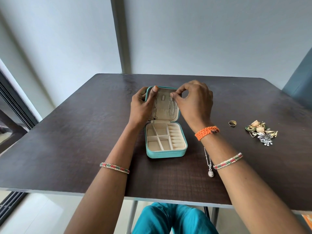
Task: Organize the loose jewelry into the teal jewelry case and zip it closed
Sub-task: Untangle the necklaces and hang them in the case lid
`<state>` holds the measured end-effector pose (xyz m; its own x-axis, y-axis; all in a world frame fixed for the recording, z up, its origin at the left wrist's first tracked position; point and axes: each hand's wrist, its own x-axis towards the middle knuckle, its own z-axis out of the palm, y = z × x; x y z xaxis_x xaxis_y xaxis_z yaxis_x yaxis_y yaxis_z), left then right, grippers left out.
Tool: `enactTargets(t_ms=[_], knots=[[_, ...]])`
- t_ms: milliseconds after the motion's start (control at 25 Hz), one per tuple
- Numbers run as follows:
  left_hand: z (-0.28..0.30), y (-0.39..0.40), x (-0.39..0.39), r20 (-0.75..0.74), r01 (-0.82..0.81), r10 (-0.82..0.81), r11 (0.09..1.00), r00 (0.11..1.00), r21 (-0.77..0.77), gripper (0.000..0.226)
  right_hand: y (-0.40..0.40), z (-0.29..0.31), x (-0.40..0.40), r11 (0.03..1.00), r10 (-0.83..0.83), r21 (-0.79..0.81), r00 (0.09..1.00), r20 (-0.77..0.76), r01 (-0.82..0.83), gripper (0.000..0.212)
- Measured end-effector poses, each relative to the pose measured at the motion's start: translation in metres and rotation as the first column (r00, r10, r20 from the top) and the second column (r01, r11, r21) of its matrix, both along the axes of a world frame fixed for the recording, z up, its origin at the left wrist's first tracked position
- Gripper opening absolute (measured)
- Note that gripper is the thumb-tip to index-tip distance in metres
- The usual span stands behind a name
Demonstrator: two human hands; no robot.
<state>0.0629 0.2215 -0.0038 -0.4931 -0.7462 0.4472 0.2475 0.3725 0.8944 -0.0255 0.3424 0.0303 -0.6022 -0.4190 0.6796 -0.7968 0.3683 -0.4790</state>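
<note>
Teal trousers [170, 218] show at six o'clock, under the near edge of the dark wooden table [67, 132]. A silver pendant necklace [209, 166] lies on the table beside the right forearm, partly hidden by it. Between the forearms sits the teal jewelry case [166, 141], open, its cream compartments bare. At three o'clock from the case, well apart from it, lie a gold ring [232, 123] and, farther right, a heap of gold and silver jewelry [260, 132]. The case's lid [163, 103] stands upright at twelve o'clock, with two silver chains [170, 107] hanging down its cream lining. The left hand [142, 107] grips the lid's left edge, thumb over the top corner. The right hand [194, 100] is at the lid's upper right, thumb and forefinger pinched narrow at the top of the right chain. A grey wall [202, 39] rises beyond the table.
</note>
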Motion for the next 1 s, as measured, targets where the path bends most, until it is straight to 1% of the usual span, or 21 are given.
enactTargets(t_ms=[80,200,280,400,440,520,600,720,840,1000], knots=[[0.001,0.001,0.0,0.005,-0.007,0.007,1.0,1.0,-0.004,0.018,0.001,0.0,-0.001,1.0,-0.01,-0.012,1.0,0.024,0.011,0.021],[0.001,0.002,0.0,0.002,-0.01,0.01,1.0,1.0,0.019,0.02,0.0,-0.003,-0.002,0.999,0.033,-0.032,0.998,0.05,-0.031,0.024],[-0.001,0.0,-0.001,0.009,-0.017,0.017,0.999,1.0,0.032,0.022,-0.001,-0.005,-0.004,0.996,0.071,-0.056,0.996,0.046,-0.068,0.021],[-0.007,-0.006,-0.003,0.039,-0.042,0.04,0.998,0.998,0.056,0.037,-0.004,-0.007,-0.006,0.986,0.157,-0.063,0.987,0.032,-0.155,0.008],[-0.008,-0.008,-0.003,0.054,-0.053,0.049,0.996,0.997,0.071,0.04,-0.005,-0.008,-0.006,0.983,0.179,-0.049,0.984,0.022,-0.178,0.013],[-0.01,-0.01,-0.004,0.076,-0.068,0.061,0.992,0.995,0.104,0.043,-0.005,-0.007,-0.005,0.981,0.193,0.014,0.981,-0.01,-0.193,0.029],[-0.011,-0.011,-0.004,0.085,-0.083,0.073,0.988,0.994,0.128,0.039,-0.002,-0.004,-0.004,0.976,0.182,0.126,0.983,-0.035,-0.176,0.035],[-0.013,-0.013,-0.004,0.089,-0.122,0.109,0.98,0.99,0.156,0.033,0.001,-0.003,-0.003,0.94,0.196,0.288,0.98,-0.022,-0.182,0.034],[-0.017,-0.018,-0.005,0.118,-0.161,0.141,0.971,0.983,0.178,0.035,0.0,-0.007,-0.002,0.885,0.199,0.423,0.98,0.032,-0.193,0.032],[-0.019,-0.021,-0.005,0.15,-0.185,0.16,0.967,0.976,0.172,0.036,0.0,-0.008,0.001,0.845,0.21,0.491,0.976,0.063,-0.214,0.032]])
